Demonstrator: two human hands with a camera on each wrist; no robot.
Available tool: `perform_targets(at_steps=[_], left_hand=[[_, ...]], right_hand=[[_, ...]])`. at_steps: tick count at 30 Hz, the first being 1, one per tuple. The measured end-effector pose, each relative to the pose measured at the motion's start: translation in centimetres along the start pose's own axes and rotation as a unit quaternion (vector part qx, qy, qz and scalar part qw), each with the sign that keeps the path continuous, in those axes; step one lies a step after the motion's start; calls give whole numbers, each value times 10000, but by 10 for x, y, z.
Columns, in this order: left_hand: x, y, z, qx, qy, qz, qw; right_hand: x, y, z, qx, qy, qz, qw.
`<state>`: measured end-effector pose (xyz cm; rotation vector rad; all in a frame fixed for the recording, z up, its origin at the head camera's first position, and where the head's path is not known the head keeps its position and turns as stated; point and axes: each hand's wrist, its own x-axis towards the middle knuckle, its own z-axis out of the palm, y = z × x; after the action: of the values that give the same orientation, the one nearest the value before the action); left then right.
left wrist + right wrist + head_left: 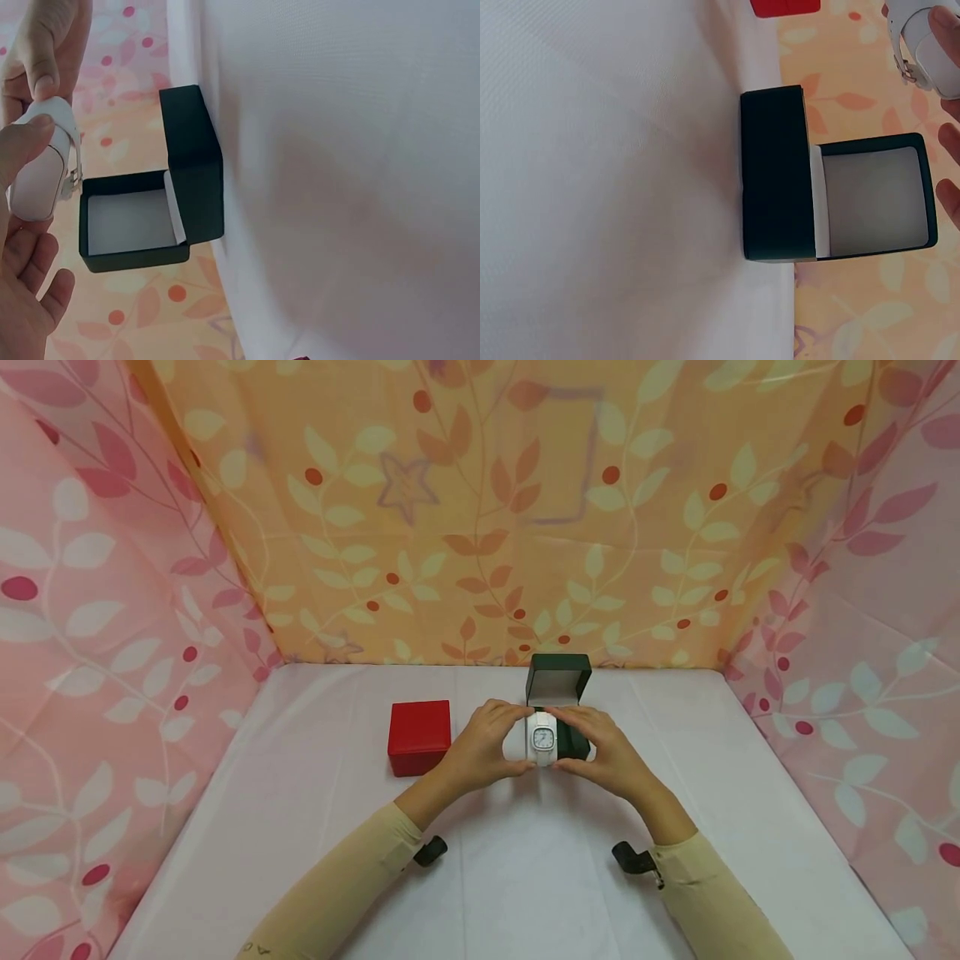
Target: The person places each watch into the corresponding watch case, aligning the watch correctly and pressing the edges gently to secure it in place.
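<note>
A white wristwatch (543, 739) with a square face is wrapped round a white cushion (34, 187). The left hand (480, 747) grips the cushion from the left, thumb below and fingers above. From the right, the right hand (606, 758) pinches the other end between thumb and fingers. Behind the watch stands a dark green watch box (575, 742), its lid (558, 675) raised. The pale lining (874, 202) of the lid shows in the right wrist view. The watch's buckle (73, 182) faces the box in the left wrist view. Most of the right hand is cut off in its own wrist view.
A closed red box (418, 735) sits on the white tablecloth (525, 877), left of the green box and close to the left hand. Patterned curtains (465, 527) hang at the table's back and sides. A black wrist device (633, 858) shows by the right sleeve.
</note>
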<state>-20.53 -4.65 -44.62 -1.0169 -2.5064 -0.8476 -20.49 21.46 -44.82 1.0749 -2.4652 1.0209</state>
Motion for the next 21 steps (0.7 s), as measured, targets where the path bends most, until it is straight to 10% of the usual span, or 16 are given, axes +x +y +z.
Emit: perform_targets(at_steps=[21], left_hand=[[18, 6, 9, 230, 145, -62, 9996]], right_hand=[[-1, 19, -15, 88, 72, 155, 9998]])
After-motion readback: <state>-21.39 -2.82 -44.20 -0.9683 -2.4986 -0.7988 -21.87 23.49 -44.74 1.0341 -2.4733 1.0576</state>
